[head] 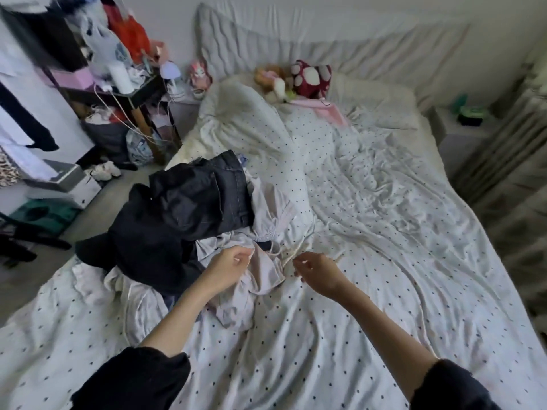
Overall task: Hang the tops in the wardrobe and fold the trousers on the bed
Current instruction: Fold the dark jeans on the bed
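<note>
A heap of clothes lies on the left side of the bed [384, 261]. Dark denim trousers [207, 196] sit on top, with a black garment [142, 241] beneath and to the left. A pale lilac garment [263, 273] with a white drawstring spreads at the heap's near edge. My left hand [228, 270] rests on this pale garment with fingers curled, pinching its fabric. My right hand [319, 273] hovers just right of it, fingers loosely curled, seemingly pinching the drawstring's end. The wardrobe's white side [38, 113] stands at far left.
Soft toys and a spotted cushion [310, 76] lie at the head of the bed with a pink hanger [322, 106]. A cluttered shelf unit [124, 84] and boxes [65, 184] crowd the floor on the left. A bedside table [470, 128] stands right.
</note>
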A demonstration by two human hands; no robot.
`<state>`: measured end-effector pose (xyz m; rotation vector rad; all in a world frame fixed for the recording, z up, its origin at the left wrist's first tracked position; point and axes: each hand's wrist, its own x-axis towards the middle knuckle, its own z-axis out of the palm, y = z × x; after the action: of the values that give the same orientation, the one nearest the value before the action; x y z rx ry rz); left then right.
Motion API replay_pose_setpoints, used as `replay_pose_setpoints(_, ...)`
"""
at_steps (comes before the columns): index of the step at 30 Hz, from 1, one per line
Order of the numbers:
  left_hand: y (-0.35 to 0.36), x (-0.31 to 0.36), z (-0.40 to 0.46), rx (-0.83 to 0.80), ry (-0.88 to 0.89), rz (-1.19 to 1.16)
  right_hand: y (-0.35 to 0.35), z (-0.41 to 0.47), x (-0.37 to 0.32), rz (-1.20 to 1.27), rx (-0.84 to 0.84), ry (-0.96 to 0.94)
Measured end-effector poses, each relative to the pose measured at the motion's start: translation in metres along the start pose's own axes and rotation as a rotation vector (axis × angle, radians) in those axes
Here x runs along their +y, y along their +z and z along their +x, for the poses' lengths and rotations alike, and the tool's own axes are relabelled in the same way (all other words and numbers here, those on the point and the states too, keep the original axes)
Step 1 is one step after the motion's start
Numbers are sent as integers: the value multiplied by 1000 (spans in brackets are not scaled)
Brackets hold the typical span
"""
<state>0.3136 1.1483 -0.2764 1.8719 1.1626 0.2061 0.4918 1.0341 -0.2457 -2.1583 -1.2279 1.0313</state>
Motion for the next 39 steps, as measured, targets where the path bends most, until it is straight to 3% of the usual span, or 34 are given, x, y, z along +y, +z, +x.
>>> replay_pose_setpoints(9, -44, -69, 109, 175, -58, 213, 39, 176, -40, -77, -64, 36)
replay_pose_setpoints(17, -57, -111, 174, 170, -176, 379, 95, 284, -51, -54, -104, 71)
replay_pose_setpoints(20, -46, -119, 183, 121, -215, 450, 107, 298, -44, -54, -135, 124)
replay_pose_setpoints(22, -42, -122, 185, 188, -207, 451, 109, 306, -41, -10, -95, 138)
replay_pose_setpoints(25, -38, -126, 185, 215, -185, 467, 103, 308, -41, 170, -1, 187)
replay_pose_setpoints(29, -32, -122, 175, 203, -158, 612, 79, 290, -50, 403, -25, 193)
replay_pose_setpoints(32, -34, -106, 169, 356, -39, 664, 53, 269, -59, 492, -34, 130)
replay_pose_setpoints(35, -42, -80, 159, 449, 141, 519, 27, 244, -62, 504, -4, 110)
replay_pose_setpoints(39, -52, -48, 130, 452, 273, 523, 3, 204, -64, 839, -81, 209)
